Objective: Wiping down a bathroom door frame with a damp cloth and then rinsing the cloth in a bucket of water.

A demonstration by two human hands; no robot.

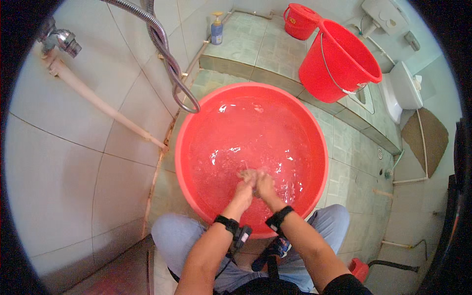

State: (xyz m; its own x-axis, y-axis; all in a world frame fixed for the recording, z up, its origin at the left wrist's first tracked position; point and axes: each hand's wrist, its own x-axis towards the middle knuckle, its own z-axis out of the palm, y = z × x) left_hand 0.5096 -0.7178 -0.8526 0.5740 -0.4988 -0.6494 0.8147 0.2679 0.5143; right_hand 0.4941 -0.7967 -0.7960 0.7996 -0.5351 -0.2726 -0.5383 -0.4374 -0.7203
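A large round red plastic basin (177, 155) with water (250, 129) in it stands on the floor between my knees. Both my hands are low over the near half of the water, pressed close together. My left hand (245, 187) touches my right hand (265, 184), and the fingers of both are blurred. Something pale (247, 173) shows at the fingertips; whether it is a small wet item or only fingers, I cannot tell. Ripples and bright glints surround the hands. Black straps (280, 219) circle both wrists, with a small device (242, 236) by the left one.
A metal shower hose (166, 51) hangs at the basin's far left rim. On the tiled step (236, 64) are a pump bottle (217, 31), a lidded red bucket (300, 22) and a larger red bucket (317, 70). A tap (66, 42) and pipe (103, 105) run along the left wall.
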